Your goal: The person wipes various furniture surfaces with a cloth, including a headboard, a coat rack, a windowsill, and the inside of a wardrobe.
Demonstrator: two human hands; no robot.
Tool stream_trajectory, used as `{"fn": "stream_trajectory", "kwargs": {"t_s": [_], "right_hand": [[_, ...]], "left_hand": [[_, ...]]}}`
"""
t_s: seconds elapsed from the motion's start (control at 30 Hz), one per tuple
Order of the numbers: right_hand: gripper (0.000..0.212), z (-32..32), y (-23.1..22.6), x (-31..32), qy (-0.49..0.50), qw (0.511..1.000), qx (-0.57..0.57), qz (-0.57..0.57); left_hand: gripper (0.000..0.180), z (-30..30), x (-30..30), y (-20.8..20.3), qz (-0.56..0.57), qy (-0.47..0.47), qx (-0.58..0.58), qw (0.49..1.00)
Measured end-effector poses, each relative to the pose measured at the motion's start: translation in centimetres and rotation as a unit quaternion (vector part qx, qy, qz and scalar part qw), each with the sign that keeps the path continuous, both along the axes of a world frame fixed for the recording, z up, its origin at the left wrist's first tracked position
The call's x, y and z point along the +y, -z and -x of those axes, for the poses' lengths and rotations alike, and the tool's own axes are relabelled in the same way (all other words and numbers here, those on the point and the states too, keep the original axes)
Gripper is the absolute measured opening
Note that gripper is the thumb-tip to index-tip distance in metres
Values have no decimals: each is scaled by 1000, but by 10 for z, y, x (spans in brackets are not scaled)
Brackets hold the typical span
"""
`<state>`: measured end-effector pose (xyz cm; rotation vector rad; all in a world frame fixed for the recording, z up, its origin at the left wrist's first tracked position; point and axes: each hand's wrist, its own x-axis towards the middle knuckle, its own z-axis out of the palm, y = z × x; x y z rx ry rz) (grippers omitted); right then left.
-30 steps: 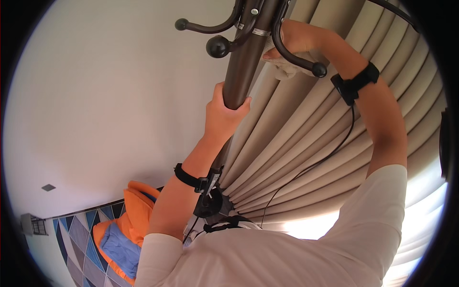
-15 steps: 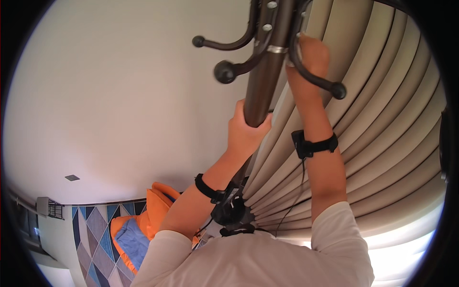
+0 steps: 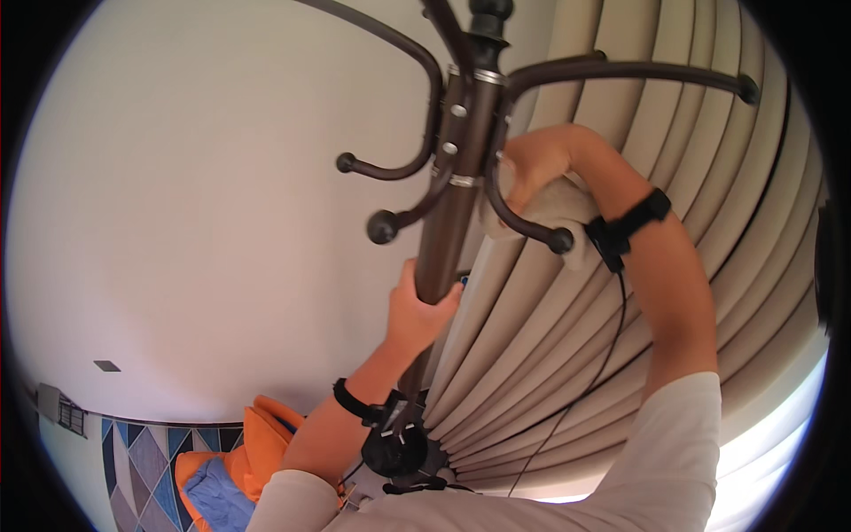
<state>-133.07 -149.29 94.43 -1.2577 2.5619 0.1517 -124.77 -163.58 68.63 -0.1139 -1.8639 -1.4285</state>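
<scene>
Dark brown metal coat stand with curved, ball-tipped hooks (image 3: 461, 168): upright pole running from the lower centre to the top of the view, hooks branching near its upper part, standing just in front of the beige pleated curtain (image 3: 709, 160) and beside the plain pale wall (image 3: 204, 177). Left hand (image 3: 421, 310): fingers wrapped and closed around the pole below the hooks; black wrist strap on the forearm. Right hand (image 3: 532, 164): raised to the pole at hook level, pressing a pale folded cloth (image 3: 554, 208) against it, fingers closed on the cloth; black wrist strap with a thin cable trailing down. Orange and blue garment (image 3: 239, 461): lying low at left, near a blue diamond-patterned tiled surface (image 3: 142, 452).
</scene>
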Motion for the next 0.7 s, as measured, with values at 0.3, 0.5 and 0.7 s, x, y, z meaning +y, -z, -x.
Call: {"fn": "stream_trajectory", "kwargs": {"t_s": [0.3,0.5,0.7], "right_hand": [[66,17,31,51,-138,955,81,249],[54,65,27,126,0,804,-11,594],[55,99,-3,123,27,537,-237,809]], "left_hand": [[42,2,1,6,2,-5,-15,1000],[38,6,-10,17,-48,-1,-4,999],[35,4,-2,14,-26,-12,3,1000]]}}
